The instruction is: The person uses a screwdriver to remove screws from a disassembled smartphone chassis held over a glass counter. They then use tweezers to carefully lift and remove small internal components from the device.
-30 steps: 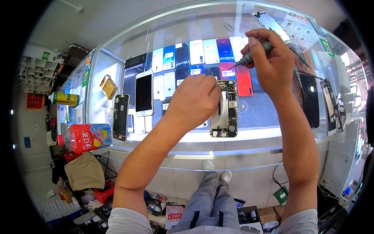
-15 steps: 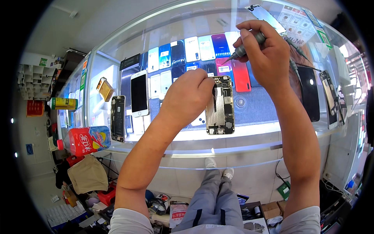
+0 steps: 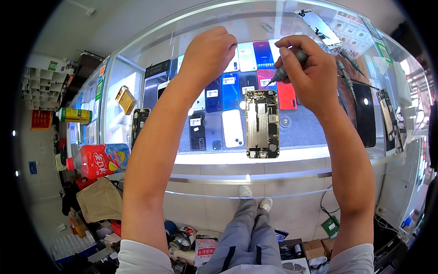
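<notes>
Pulling away, L hand (image 3: 207, 59) is off up-left, fingers curled, can't tell if holding anything; opened phone (image 3: 262, 130) lies uncovered on glass surface (image 3: 306, 137), all reachable now. R hand (image 3: 312, 75) closed round grey thin-tipped tool (image 3: 282, 73), tip nr phone's top.

Seeing silver with black bits on the open phone (image 3: 263, 132). Got a bright red phone (image 3: 287, 97) up and right of it, plus a grey tool (image 3: 282, 72) above it. Spotting a glossy blue phone (image 3: 230, 93) and a white phone (image 3: 233, 129) to its left. Way further left, noticing a red-and-blue bottle (image 3: 102, 161) and a yellow-green can (image 3: 75, 115).
</notes>
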A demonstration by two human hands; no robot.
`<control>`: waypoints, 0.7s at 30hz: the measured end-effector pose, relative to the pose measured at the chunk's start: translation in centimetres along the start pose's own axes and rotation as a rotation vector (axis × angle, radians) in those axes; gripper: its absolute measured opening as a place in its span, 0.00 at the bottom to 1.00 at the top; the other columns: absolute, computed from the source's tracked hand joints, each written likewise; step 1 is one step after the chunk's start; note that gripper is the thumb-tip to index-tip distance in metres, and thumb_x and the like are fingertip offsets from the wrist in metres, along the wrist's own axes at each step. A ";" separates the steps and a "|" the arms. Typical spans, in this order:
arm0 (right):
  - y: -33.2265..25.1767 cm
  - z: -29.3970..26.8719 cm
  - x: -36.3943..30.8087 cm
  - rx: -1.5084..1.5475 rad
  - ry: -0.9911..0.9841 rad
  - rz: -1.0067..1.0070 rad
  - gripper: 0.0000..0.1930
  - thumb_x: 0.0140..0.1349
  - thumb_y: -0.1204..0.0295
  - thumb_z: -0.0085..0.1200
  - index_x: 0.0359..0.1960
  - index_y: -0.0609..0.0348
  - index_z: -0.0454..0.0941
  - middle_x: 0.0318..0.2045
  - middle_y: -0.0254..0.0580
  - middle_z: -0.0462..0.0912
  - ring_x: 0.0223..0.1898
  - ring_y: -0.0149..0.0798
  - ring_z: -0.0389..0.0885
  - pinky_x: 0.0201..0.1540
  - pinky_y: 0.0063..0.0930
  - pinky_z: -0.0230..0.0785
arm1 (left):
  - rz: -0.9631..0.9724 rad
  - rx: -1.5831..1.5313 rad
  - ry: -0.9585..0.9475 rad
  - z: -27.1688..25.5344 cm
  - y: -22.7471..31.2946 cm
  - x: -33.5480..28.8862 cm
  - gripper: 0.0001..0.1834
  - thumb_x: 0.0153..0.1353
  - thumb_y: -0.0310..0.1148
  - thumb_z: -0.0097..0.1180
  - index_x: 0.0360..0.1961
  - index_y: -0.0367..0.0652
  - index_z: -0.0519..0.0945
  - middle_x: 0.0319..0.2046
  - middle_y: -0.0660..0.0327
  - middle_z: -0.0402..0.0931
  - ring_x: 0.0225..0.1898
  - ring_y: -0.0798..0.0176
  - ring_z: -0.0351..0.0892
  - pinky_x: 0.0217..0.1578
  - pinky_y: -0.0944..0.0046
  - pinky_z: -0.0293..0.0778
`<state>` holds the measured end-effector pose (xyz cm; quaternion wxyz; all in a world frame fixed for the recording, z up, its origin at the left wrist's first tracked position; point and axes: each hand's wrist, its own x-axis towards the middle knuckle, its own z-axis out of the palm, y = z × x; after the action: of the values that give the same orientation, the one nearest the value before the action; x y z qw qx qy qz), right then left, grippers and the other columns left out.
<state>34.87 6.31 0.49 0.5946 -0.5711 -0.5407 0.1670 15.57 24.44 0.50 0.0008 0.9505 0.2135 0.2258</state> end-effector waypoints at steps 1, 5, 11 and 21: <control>0.1 -0.1 0.0 -0.005 0.010 -0.002 0.08 0.76 0.71 0.62 0.50 0.60 0.88 0.27 0.40 0.91 0.29 0.29 0.91 0.33 0.25 0.80 | 0.001 0.010 -0.025 0.4 0.0 0.2 0.06 0.69 0.30 0.66 0.40 0.39 0.90 0.39 0.54 0.85 0.42 0.44 0.86 0.46 0.49 0.81; 0.2 0.1 0.1 -0.024 0.027 -0.030 0.08 0.76 0.71 0.62 0.49 0.60 0.88 0.26 0.39 0.91 0.28 0.29 0.91 0.33 0.25 0.79 | 0.003 0.031 -0.026 1.3 -0.5 -0.1 0.07 0.70 0.30 0.65 0.41 0.39 0.90 0.40 0.54 0.87 0.44 0.44 0.87 0.46 0.49 0.81; -0.1 0.5 -0.4 -0.005 -0.033 -0.017 0.07 0.75 0.73 0.63 0.49 0.60 0.87 0.25 0.40 0.89 0.26 0.29 0.89 0.31 0.26 0.78 | -0.208 -0.122 0.087 -2.1 3.3 -3.4 0.05 0.67 0.27 0.67 0.42 0.41 0.90 0.39 0.54 0.87 0.43 0.45 0.88 0.47 0.50 0.82; 0.3 2.1 -1.0 -0.186 -0.109 -0.261 0.08 0.71 0.77 0.64 0.49 0.56 0.87 0.27 0.40 0.87 0.22 0.35 0.86 0.29 0.30 0.77 | 0.094 -0.377 -0.157 -4.3 11.3 -10.3 0.13 0.59 0.29 0.76 0.45 0.41 0.90 0.46 0.58 0.85 0.53 0.49 0.86 0.52 0.51 0.80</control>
<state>32.90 6.56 -0.70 0.5257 -0.5388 -0.6547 0.0683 9.99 9.61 1.10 0.1847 0.9571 0.1223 0.1869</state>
